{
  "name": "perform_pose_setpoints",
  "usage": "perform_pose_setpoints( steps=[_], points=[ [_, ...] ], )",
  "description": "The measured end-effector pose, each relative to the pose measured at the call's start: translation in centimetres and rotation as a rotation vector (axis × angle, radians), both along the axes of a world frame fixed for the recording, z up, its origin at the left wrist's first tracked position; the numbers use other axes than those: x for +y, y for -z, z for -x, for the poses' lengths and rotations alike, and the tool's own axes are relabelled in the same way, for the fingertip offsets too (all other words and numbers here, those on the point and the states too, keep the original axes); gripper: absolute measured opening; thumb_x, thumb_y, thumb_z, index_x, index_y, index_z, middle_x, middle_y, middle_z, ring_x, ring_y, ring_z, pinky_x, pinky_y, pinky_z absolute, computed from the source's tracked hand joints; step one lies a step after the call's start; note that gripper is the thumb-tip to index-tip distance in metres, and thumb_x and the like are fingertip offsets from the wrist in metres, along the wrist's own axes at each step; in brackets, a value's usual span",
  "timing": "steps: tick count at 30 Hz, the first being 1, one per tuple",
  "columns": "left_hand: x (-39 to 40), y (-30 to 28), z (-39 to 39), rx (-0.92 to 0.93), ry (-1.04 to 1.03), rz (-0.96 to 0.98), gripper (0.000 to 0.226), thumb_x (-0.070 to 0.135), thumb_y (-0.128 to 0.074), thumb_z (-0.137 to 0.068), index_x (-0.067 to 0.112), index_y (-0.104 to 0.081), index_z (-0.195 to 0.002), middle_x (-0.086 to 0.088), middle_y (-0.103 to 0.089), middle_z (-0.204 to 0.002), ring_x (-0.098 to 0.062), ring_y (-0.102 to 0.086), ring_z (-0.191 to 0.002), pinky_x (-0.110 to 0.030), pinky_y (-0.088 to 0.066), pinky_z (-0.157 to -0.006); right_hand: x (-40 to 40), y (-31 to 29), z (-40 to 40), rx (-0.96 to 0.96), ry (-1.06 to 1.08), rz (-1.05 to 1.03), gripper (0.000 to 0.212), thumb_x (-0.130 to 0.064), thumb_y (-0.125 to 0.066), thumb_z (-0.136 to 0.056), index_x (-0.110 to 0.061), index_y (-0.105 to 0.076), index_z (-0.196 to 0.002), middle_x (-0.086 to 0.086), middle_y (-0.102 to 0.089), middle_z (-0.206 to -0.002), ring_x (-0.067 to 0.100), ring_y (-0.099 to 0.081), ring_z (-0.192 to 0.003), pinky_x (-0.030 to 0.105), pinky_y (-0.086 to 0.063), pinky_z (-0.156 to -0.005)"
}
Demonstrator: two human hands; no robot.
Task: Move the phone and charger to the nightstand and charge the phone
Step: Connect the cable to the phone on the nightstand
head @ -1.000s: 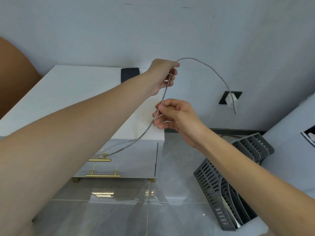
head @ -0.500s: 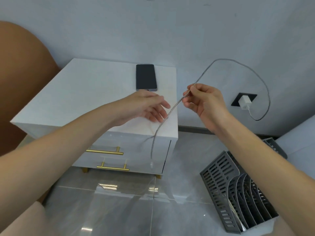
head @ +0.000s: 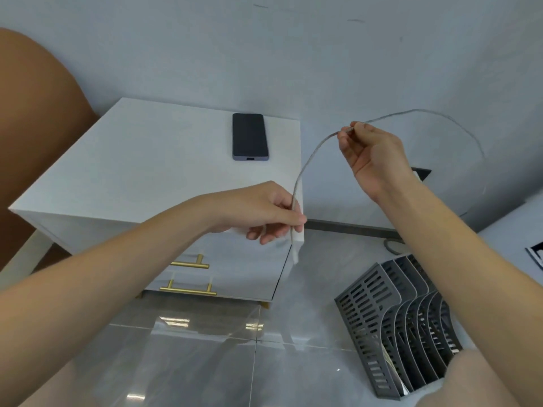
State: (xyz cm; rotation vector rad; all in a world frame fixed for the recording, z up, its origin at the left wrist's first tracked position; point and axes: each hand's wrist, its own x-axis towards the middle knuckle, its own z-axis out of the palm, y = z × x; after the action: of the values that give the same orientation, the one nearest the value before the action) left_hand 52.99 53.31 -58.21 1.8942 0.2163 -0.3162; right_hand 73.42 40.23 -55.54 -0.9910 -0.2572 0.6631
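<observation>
A dark phone [head: 250,136] lies flat, screen up, near the back right of the white nightstand [head: 147,171], its port end toward me. A grey charger cable [head: 308,160] arcs through the air from the wall. My right hand [head: 373,157] pinches it high up, right of the nightstand. My left hand [head: 264,212] grips the same cable lower down, close to its free end, which dangles blurred over the nightstand's front right corner. The wall socket [head: 423,173] is mostly hidden behind my right wrist.
The nightstand has two drawers with gold handles [head: 188,289]. A grey slotted file rack [head: 405,327] stands on the glossy tiled floor at the right. A brown curved headboard [head: 35,118] rises at the left. White furniture [head: 517,230] shows at the right edge.
My left hand went from open beside the cable to closed on it near its end. My right hand lifted the cable higher and to the right.
</observation>
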Motion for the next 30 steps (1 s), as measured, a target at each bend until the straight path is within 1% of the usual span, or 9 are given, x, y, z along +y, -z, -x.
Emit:
perform_pose_setpoints(
  steps=[5, 10, 13, 17, 19, 21, 25, 27, 30],
  points=[
    [3.3, -0.7, 2.0, 0.026, -0.108, -0.028, 0.029, 0.033, -0.060, -0.101, 0.011, -0.072, -0.088, -0.009, -0.067, -0.064, -0.019, -0.059, -0.048, -0.023, -0.040, -0.040, -1.1, 0.7, -2.2, 0.048, 0.092, 0.017, 0.016, -0.001, -0.052, -0.105, 0.002, -0.065, -0.096, 0.011, -0.073, -0.077, 0.020, -0.076, -0.071, 0.025, -0.061, -0.070],
    [5.7, -1.2, 2.2, -0.159, -0.453, -0.068, 0.024, 0.029, -0.057, -0.102, 0.011, -0.072, -0.095, -0.009, -0.077, -0.076, -0.025, -0.074, -0.067, -0.026, -0.052, -0.049, -1.4, 3.0, -1.9, 0.090, 0.048, 0.248, 0.008, -0.001, -0.062, -0.099, 0.003, -0.067, -0.096, 0.013, -0.070, -0.082, 0.019, -0.076, -0.064, 0.022, -0.061, -0.063],
    [5.9, -0.7, 2.0, -0.254, -0.569, -0.109, 0.024, 0.028, -0.056, -0.103, 0.014, -0.072, -0.093, -0.009, -0.079, -0.080, -0.025, -0.077, -0.069, -0.026, -0.056, -0.052, -1.3, 3.0, -0.6, 0.120, -0.036, 0.379, 0.017, -0.006, -0.059, -0.101, 0.007, -0.068, -0.108, 0.015, -0.072, -0.085, 0.017, -0.075, -0.059, 0.022, -0.060, -0.055],
    [5.7, 0.8, 2.1, -0.368, -0.620, -0.327, 0.019, 0.026, -0.059, -0.102, 0.019, -0.074, -0.093, 0.000, -0.079, -0.079, -0.016, -0.075, -0.067, -0.028, -0.059, -0.053, -2.3, -0.1, 2.6, -0.357, -0.341, 0.832, 0.033, -0.019, -0.057, -0.099, 0.008, -0.077, -0.099, 0.018, -0.077, -0.076, 0.020, -0.070, -0.055, 0.026, -0.056, -0.051],
    [5.6, 1.4, 2.3, -0.421, -0.605, -0.435, 0.018, 0.025, -0.060, -0.101, 0.019, -0.076, -0.099, 0.003, -0.078, -0.082, -0.014, -0.073, -0.068, -0.030, -0.061, -0.056, -2.5, -2.3, 5.3, -0.594, -0.428, 0.807, 0.030, -0.017, -0.061, -0.098, 0.003, -0.078, -0.084, 0.019, -0.075, -0.069, 0.021, -0.065, -0.048, 0.025, -0.050, -0.046],
    [5.5, 1.7, 2.2, -0.474, -0.552, -0.610, 0.019, 0.025, -0.061, -0.101, 0.019, -0.078, -0.106, 0.003, -0.079, -0.089, -0.013, -0.072, -0.072, -0.030, -0.060, -0.066, -2.2, -4.5, 8.1, -0.747, -0.450, 0.628, 0.027, -0.014, -0.064, -0.095, 0.003, -0.077, -0.077, 0.018, -0.073, -0.064, 0.021, -0.060, -0.043, 0.025, -0.047, -0.042],
    [5.0, 1.8, 1.8, -0.538, -0.447, -0.895, 0.021, 0.027, -0.062, -0.100, 0.022, -0.080, -0.110, 0.003, -0.079, -0.102, -0.021, -0.070, -0.087, -0.027, -0.046, -0.074, 0.5, -6.5, 10.4, -0.878, -0.238, 0.324, 0.015, -0.006, -0.063, -0.087, 0.000, -0.075, -0.081, 0.014, -0.075, -0.068, 0.023, -0.068, -0.051, 0.029, -0.051, -0.048],
    [4.7, 2.2, 1.7, -0.569, -0.398, -0.975, 0.022, 0.026, -0.064, -0.099, 0.020, -0.080, -0.114, 0.001, -0.079, -0.106, -0.024, -0.068, -0.095, -0.027, -0.042, -0.073, 2.5, -5.7, 9.5, -0.883, -0.126, 0.397, 0.013, -0.004, -0.063, -0.087, -0.007, -0.076, -0.086, 0.010, -0.077, -0.074, 0.021, -0.074, -0.062, 0.026, -0.056, -0.055],
    [4.2, 2.5, 1.8, -0.622, -0.363, -1.005, 0.024, 0.027, -0.064, -0.100, 0.018, -0.079, -0.116, 0.002, -0.077, -0.104, -0.024, -0.063, -0.098, -0.029, -0.046, -0.070, 5.1, -2.8, 7.8, -0.775, -0.201, 0.633, 0.011, -0.008, -0.066, -0.090, -0.008, -0.076, -0.096, 0.011, -0.078, -0.090, 0.023, -0.078, -0.082, 0.025, -0.061, -0.066]
  ],
)
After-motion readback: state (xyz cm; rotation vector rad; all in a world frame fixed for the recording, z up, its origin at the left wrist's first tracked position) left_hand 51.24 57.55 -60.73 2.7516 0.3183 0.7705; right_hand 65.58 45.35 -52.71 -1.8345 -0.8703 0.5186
